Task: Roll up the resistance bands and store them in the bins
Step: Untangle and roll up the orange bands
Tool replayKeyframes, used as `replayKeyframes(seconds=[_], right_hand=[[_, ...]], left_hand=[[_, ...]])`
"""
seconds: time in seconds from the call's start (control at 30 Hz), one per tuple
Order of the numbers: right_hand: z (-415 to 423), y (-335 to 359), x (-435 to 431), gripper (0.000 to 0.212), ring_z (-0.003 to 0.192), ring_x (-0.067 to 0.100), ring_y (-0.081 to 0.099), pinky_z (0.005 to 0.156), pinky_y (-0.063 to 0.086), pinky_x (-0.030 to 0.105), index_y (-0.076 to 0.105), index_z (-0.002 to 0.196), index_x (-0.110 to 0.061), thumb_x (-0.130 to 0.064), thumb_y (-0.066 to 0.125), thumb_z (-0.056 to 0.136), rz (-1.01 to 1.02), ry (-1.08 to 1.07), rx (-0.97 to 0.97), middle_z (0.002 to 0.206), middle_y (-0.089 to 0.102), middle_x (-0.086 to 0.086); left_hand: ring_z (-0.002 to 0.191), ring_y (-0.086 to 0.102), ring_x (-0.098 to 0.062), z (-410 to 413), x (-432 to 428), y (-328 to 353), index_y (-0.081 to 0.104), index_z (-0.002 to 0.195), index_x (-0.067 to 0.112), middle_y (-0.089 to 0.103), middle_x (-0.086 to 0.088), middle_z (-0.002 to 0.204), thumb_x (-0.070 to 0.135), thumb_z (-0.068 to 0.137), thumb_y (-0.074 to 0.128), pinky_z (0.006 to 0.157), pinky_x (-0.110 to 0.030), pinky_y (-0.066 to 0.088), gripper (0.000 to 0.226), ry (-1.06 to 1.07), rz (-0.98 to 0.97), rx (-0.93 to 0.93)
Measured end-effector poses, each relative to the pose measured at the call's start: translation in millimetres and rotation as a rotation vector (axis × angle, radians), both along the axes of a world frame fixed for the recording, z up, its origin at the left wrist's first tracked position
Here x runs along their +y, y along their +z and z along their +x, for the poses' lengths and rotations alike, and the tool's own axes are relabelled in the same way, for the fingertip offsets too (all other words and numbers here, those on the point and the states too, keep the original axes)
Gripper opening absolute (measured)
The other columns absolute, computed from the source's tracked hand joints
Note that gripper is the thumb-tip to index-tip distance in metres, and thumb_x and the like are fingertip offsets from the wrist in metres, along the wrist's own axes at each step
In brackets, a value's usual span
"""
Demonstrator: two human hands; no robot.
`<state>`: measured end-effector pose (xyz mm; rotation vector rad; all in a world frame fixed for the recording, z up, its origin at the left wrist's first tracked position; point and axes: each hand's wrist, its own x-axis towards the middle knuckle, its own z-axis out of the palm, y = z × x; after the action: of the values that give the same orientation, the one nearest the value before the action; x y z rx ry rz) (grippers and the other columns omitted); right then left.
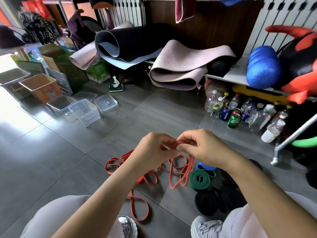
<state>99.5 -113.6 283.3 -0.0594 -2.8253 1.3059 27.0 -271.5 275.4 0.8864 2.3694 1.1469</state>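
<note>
Red rubber is what I have between both hands: the folded end of the thin red resistance band (182, 142) is raised above the grey tile floor (68, 160) and pinched from either side. The rest of it hangs down and lies in loose, crossing loops on the tiles in front of my shoes. I judge this to be the very start of the roll, so what matters is a tight, flat first turn. I should stop the strip twisting, bend the end over on itself, and feed the slack up a little at a time rather than tug, because those crossed loops look likely to knot if pulled hard. Light tension from one hand while the other turns the core should give a coil as neat as the green band (199, 179) lying wound up just beside the red tangle, with the black bands (208, 202) near it. The clear plastic bins (80, 107) stand well apart to my left, so nothing goes in them yet. My left hand (154, 150) has its fingers (167, 143) curled in, tips pressed on the band's end. My right hand (204, 148) does the same from the other side, thumb (183, 148) and forefinger closed on the strip, the other fingers bent loosely behind. Neither hand is spread or touches anything else.
</note>
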Motion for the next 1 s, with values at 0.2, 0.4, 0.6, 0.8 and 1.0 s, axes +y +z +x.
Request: replayKeyframes(seconds=[0.2,0.4,0.6,0.8,1.0], right_hand=[[6,3,5,0.027,0.067,0.008,0.063,0.07,0.054,0.032,0.057,0.09,-0.03,-0.025,0.079,0.073,-0.219,-0.095,0.023,0.07,0.068,-0.009],[16,2,4,0.029,0.075,0.014,0.071,0.073,0.058,0.035,0.071,0.08,-0.032,-0.049,0.072,0.058,-0.346,-0.118,0.083,0.079,0.074,-0.005],[12,-5,-6,0.017,0.077,0.011,0.072,0.068,0.055,0.018,0.074,0.075,-0.034,-0.033,0.075,0.058,-0.539,-0.146,0.15,0.08,0.075,-0.007],[13,-9,-9,0.013,0.068,0.012,0.069,0.066,0.056,0.023,0.074,0.081,-0.029,-0.016,0.076,0.078,-0.313,-0.217,0.172,0.071,0.073,-0.005],[14,-15,-15,0.011,0.065,0.009,0.058,0.059,0.045,0.029,0.072,0.085,-0.025,-0.019,0.064,0.08,0.231,-0.114,0.106,0.068,0.065,-0.007]], left_hand=[[0.059,0.062,-0.01,-4,-2,10,0.07,0.075,0.03,0.068,0.007,0.065,0.018,0.074,0.076,0.055,-0.019,0.047,0.014,0.048,0.052,-0.089],[0.075,0.07,-0.012,-3,-8,19,0.073,0.089,0.01,0.075,-0.006,0.082,0.01,0.074,0.073,0.062,-0.015,0.053,0.015,-0.036,0.3,-0.462],[0.066,0.069,-0.011,1,-3,12,0.073,0.082,0.006,0.072,-0.008,0.073,0.011,0.068,0.064,0.058,-0.015,0.053,0.017,0.064,0.616,-0.779],[0.068,0.066,-0.01,1,0,6,0.07,0.094,0.018,0.068,-0.008,0.087,0.002,0.078,0.069,0.061,-0.017,0.053,0.022,0.1,0.453,-0.442],[0.079,0.06,-0.011,5,-3,5,0.073,0.096,0.023,0.069,0.007,0.086,0.019,0.078,0.072,0.073,-0.018,0.043,0.019,-0.065,-0.138,0.342]])
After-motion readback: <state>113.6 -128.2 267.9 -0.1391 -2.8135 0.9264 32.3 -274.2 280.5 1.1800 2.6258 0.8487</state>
